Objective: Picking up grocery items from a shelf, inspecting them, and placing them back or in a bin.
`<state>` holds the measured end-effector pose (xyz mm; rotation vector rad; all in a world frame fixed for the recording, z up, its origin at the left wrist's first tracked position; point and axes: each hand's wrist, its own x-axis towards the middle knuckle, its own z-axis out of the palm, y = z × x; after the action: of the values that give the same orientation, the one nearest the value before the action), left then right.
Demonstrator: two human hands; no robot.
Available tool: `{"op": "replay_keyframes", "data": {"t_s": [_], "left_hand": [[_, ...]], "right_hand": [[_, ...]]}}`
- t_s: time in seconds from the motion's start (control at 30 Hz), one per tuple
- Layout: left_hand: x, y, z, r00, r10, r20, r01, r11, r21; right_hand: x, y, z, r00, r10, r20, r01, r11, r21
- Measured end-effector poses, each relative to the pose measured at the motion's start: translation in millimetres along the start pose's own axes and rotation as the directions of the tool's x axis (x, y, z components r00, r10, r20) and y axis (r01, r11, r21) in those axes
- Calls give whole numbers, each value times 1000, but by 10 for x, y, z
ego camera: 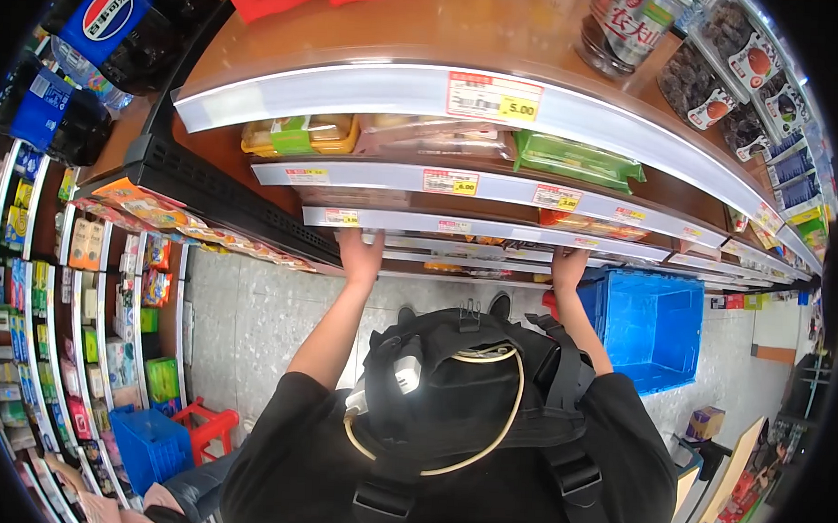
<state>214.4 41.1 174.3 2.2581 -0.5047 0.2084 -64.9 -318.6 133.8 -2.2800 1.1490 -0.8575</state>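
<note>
Both arms reach forward to a store shelf unit with several tiers. My left hand point(360, 253) is at the white price rail point(400, 221) of a lower tier, its fingertips hidden beneath the rail. Further right, my right hand point(570, 267) is at the same rail, its fingers also partly hidden. Whether either hand grips something cannot be seen. On the tier above lie a yellow tray of packed food point(326, 135), clear plastic packs point(431, 137) and a green packet point(578, 158). Red-orange packets point(596, 224) lie one tier lower, near my right hand.
An empty blue plastic crate point(658, 335) stands on the floor at the right. Cola bottles point(100, 23) stand at the upper left. At the lower left are a blue crate point(150, 446), a red stool point(208, 427) and another person point(198, 490) beside stocked shelves. A small carton point(705, 422) is lower right.
</note>
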Motion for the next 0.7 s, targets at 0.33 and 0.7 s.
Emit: {"op": "replay_keyframes", "data": {"t_s": [0.33,0.7], "left_hand": [[639,8,-77,673,560,483,-674,733,89],[526,-126,181,684,536,495,-659,744,106]], "right_hand": [[-1200,-691,-78,966,247,81,-243,969,-51],[-1534,-489,-74,950,276,146,-265,960,-89]]}}
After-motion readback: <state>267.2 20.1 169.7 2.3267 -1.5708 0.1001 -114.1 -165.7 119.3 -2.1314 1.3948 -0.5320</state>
